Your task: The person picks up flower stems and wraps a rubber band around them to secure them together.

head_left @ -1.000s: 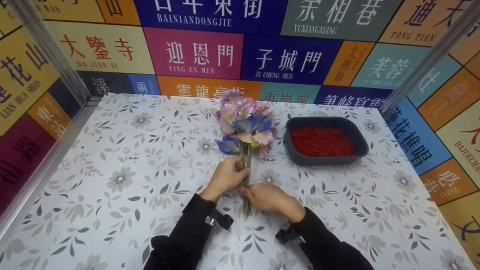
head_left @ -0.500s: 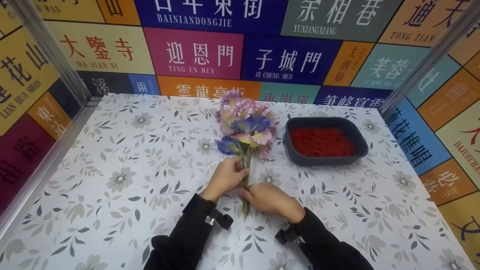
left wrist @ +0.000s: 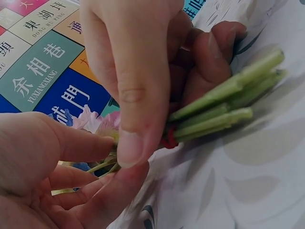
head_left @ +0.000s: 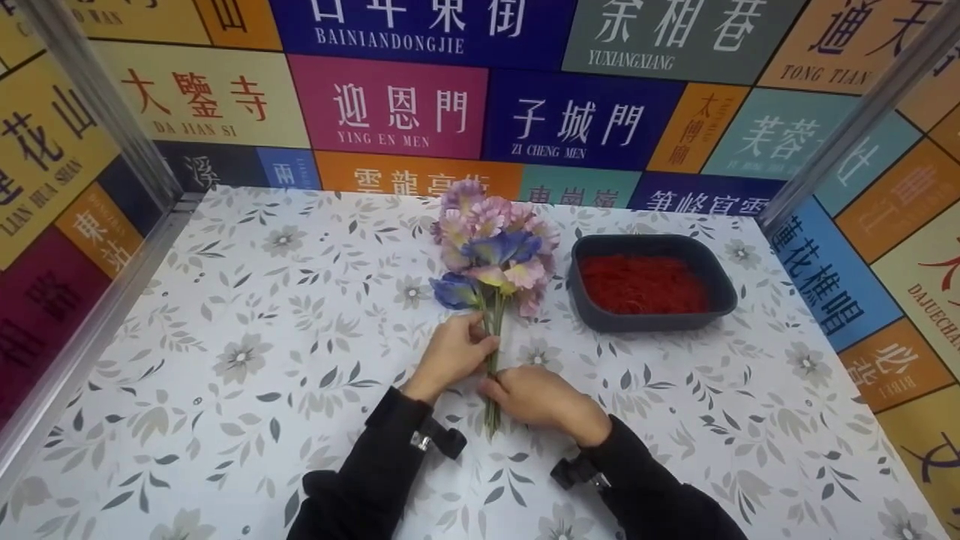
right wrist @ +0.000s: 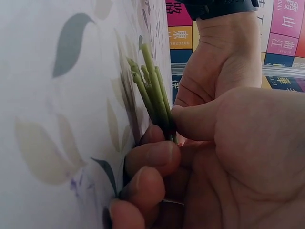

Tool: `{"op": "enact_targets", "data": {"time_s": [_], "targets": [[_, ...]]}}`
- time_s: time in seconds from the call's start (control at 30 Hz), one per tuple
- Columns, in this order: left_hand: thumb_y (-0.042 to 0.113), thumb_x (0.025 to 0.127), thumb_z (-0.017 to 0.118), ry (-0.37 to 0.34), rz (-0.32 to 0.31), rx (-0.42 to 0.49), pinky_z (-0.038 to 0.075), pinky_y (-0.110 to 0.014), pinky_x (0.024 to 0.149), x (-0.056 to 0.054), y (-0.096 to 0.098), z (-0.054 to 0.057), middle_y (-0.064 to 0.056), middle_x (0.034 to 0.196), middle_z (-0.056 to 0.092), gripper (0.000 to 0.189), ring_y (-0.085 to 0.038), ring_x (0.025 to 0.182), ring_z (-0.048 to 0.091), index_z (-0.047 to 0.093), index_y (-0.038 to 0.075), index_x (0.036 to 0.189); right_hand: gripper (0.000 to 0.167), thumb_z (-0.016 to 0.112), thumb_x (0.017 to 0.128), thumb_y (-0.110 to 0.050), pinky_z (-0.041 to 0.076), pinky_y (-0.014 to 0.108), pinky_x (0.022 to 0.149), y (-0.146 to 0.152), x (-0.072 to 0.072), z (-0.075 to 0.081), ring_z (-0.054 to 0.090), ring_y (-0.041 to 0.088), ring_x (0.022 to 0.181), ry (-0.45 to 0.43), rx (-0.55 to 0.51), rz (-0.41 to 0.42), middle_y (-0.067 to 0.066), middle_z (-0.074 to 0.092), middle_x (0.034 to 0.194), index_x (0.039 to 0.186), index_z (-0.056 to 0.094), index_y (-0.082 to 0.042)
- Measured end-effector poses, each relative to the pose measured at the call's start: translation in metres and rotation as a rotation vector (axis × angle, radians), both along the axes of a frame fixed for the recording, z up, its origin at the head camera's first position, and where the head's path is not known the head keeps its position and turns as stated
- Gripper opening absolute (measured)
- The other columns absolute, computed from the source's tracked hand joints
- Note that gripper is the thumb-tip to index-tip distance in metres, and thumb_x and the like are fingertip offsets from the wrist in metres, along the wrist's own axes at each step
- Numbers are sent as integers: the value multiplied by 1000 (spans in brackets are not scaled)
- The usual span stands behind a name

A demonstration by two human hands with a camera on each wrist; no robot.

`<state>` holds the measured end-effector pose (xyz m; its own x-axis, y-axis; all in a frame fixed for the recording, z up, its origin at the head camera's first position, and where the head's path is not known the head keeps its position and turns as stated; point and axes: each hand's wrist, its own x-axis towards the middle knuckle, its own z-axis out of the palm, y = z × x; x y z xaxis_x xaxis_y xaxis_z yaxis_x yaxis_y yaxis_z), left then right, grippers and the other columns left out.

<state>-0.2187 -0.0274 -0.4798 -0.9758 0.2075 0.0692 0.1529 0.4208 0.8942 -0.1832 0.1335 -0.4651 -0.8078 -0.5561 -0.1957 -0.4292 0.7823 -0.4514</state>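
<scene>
A bouquet of pink and blue flowers (head_left: 487, 221), artificial in look, lies in the middle of the table with its blooms toward the back wall. Just below the blooms, my left hand (head_left: 454, 351) grips the green stems (head_left: 491, 421) between thumb and fingers. Lower down, my right hand (head_left: 540, 395) pinches the same stems, its thumb on top. The left wrist view shows a thin red tie (left wrist: 169, 137) around the stems beside the right thumb. The cut stem ends (right wrist: 148, 76) stick out past the right fingers in the right wrist view.
Right of the flowers stands a dark grey plastic tub (head_left: 652, 321) filled with a tangle of red strands (head_left: 643, 283). A floral cloth (head_left: 225, 420) covers the table. Panels with printed characters (head_left: 390, 105) enclose the back and sides, with metal posts (head_left: 112, 105) at the corners.
</scene>
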Motion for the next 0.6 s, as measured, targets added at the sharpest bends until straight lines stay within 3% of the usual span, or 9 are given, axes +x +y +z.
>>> {"op": "enact_targets", "data": {"time_s": [0.13, 0.33, 0.6], "targets": [[9, 91, 72, 6, -4, 0, 52, -26, 55, 1, 1, 1, -4, 77, 68, 9, -9, 56, 58, 69, 2, 95, 44, 48, 107, -33, 50, 50, 70, 2, 1, 3, 65, 33, 73, -27, 10, -21, 5, 56, 63, 66, 50, -18], [11, 91, 72, 34, -20, -42, 49, -27, 56, 2, 1, 3, -4, 76, 69, 11, -10, 58, 55, 69, 2, 95, 44, 48, 107, -35, 46, 46, 64, 4, 2, 6, 57, 24, 63, -36, 29, -35, 0, 48, 60, 66, 47, -19], [12, 91, 71, 120, -38, -115, 44, -29, 56, 4, 0, 4, -3, 69, 63, 15, -12, 58, 50, 62, 5, 81, 37, 50, 106, -38, 50, 51, 71, 5, 2, 9, 66, 35, 77, -19, 68, -48, 7, 61, 73, 77, 58, -16]]}}
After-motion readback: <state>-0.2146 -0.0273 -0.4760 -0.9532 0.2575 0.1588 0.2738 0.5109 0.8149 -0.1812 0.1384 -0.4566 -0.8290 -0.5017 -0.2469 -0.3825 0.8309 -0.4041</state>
